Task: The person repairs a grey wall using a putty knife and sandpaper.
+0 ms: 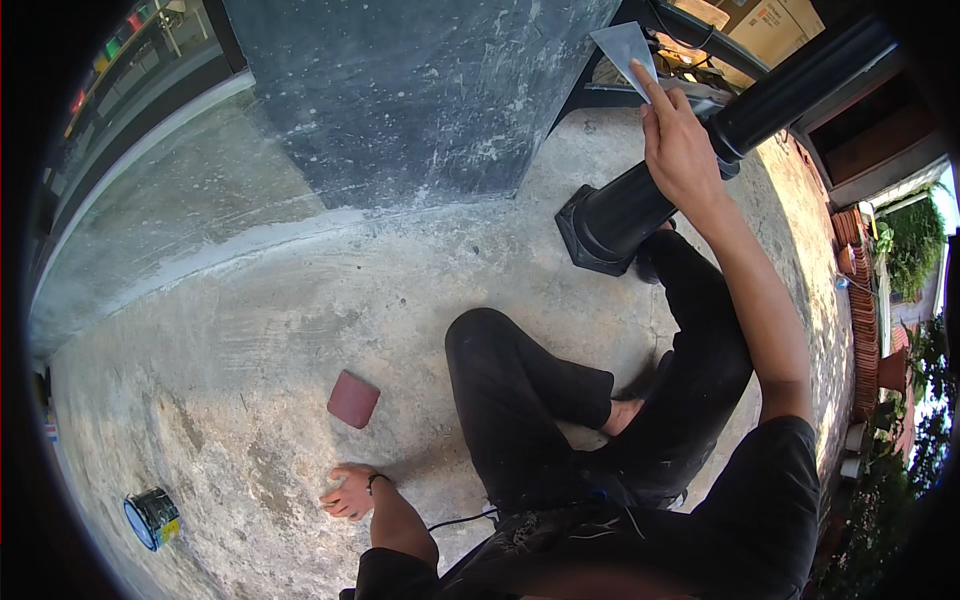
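Observation:
My right hand (680,140) is raised at the upper right, gripping a putty knife (624,52) with a flat, flared metal blade. The index finger lies stretched along the blade, and the palm hides the handle. Below that forearm stands a black round post (625,215) with a flared base. On the floor at the lower left rests my left hand (350,492), its fingers spread and nothing in them. Just beyond it lies a dark red square, probably folded sandpaper (353,400), not touched by either hand.
A dark grey wall (420,100) with pale specks rises ahead from the concrete floor (250,330). A small paint can (152,518) lies tilted at the far left. Behind the post are a cardboard box (775,35) and clutter. My folded legs (520,400) take up the middle.

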`<state>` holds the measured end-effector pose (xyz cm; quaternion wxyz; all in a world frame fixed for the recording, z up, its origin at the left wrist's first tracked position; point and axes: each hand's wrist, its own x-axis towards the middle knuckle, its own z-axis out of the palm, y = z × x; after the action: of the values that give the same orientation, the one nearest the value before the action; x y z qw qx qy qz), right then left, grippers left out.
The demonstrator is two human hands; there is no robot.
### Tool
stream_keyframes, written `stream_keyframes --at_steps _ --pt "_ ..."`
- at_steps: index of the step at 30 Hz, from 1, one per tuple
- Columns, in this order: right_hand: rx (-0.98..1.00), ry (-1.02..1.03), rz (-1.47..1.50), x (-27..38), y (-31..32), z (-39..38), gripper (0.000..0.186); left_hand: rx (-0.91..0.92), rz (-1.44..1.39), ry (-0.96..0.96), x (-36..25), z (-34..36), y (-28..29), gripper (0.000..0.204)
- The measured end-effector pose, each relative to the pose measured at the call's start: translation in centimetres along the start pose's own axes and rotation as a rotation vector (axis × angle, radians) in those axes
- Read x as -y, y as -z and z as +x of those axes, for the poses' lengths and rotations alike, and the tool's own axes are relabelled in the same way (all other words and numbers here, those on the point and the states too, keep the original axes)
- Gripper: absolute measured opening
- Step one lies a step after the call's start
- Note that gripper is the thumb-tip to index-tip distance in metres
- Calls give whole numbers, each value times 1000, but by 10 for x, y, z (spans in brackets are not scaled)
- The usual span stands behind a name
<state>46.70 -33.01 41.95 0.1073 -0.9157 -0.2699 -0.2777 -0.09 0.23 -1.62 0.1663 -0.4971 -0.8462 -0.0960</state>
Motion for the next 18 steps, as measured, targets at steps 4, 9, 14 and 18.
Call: stream_keyframes --at_steps 4,9,14,18 --pt "125 -62 -121 4 -14 0 53 -8 2 -2 1 0 -2 68" --pt "195 19 -177 -10 -24 -12 54 -5 8 0 2 1 -2 68" --pt "47 -5 -58 1 -4 3 51 -11 17 16 0 1 2 68" --pt "99 -17 -173 -7 -18 3 54 -19 7 2 -2 3 0 68"
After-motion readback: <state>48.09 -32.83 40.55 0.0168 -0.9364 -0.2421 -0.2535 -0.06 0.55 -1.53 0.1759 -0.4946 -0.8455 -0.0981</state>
